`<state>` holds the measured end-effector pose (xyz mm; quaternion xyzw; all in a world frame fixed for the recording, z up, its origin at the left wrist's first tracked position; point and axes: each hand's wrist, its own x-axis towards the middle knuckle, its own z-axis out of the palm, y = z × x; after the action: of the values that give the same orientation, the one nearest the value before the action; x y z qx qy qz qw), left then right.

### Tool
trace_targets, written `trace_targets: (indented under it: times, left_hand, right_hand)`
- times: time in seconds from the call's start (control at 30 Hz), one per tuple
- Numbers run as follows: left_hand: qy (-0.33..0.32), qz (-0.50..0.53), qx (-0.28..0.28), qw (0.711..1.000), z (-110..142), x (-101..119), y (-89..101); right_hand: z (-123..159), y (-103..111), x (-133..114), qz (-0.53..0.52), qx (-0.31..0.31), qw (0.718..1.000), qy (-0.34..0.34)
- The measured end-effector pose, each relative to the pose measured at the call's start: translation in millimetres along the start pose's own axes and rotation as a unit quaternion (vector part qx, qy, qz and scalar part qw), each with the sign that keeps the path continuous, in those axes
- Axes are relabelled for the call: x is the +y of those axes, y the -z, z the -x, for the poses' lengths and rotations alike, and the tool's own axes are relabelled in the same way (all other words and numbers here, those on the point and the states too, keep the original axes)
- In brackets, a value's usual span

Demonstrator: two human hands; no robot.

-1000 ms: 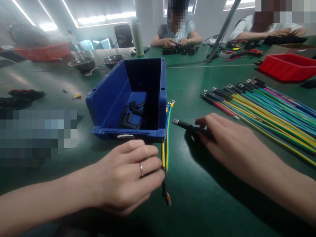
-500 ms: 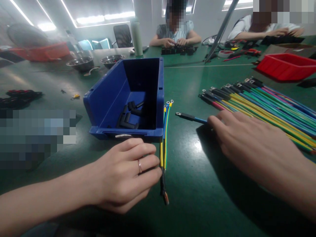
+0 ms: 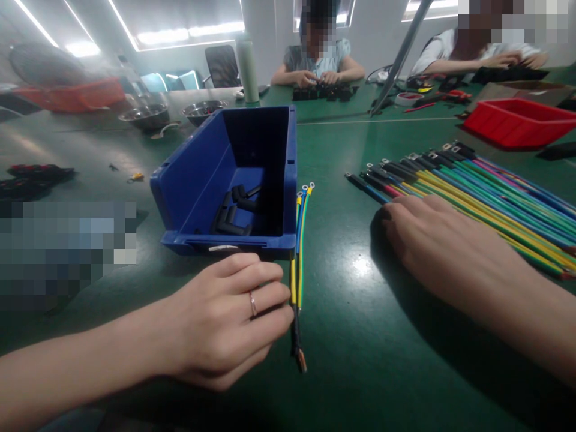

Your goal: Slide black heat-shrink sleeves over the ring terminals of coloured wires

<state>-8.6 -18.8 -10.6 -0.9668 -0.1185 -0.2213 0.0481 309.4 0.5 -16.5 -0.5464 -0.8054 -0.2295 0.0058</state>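
My right hand [image 3: 436, 240] is closed on a blue cable [image 3: 371, 191] with a black sleeve and a metal ring lug at its far end. This cable lies beside a row of yellow-green, blue and other coloured cables [image 3: 490, 198], many with black sleeves and lugs. My left hand [image 3: 238, 318], a ring on one finger, has its fingers curled together at the near end of some short yellow-green and blue wires [image 3: 299, 270]. Its thumb is hidden. A black sleeve [image 3: 296, 336] with bare copper sticks out below those fingertips.
A blue bin [image 3: 227, 242] holding several black sleeve pieces stands ahead of my left hand. Farther off are metal bowls [image 3: 146, 117], a pale green bottle [image 3: 247, 69], a slanted metal pole [image 3: 400, 57] and a red tray [image 3: 522, 126]. Two people work across the table.
My right hand has moved the blue cable rightward and slightly away, up against the row of cables. My left hand has stayed in place.
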Motion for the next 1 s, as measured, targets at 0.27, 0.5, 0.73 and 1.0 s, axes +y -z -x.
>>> trace_targets:
  times: [0.27, 0.5, 0.73, 1.0]
  left_hand:
    - [-0.006, -0.003, -0.005, 1.0, 1.4, -1.0, -0.3]
    - [-0.004, 0.005, -0.006, 1.0, 1.1, -0.3, 1.0]
    - [-0.007, 0.008, -0.016, 1.0, 0.2, -1.4, 0.9]
    - [-0.014, -0.008, -0.014, 1.0, -1.3, -0.8, -0.2]
  right_hand:
    - [0.8, -11.3, 0.6, 0.019, -0.005, 0.999, -0.05]
    - [-4.5, -6.8, 4.2, 0.03, -0.015, 0.998, -0.052]
    - [-9.0, 0.4, 2.1, 0.011, -0.018, 0.999, -0.037]
    - [-12.7, -21.2, 9.9, -0.05, 0.0, 0.999, -0.006]
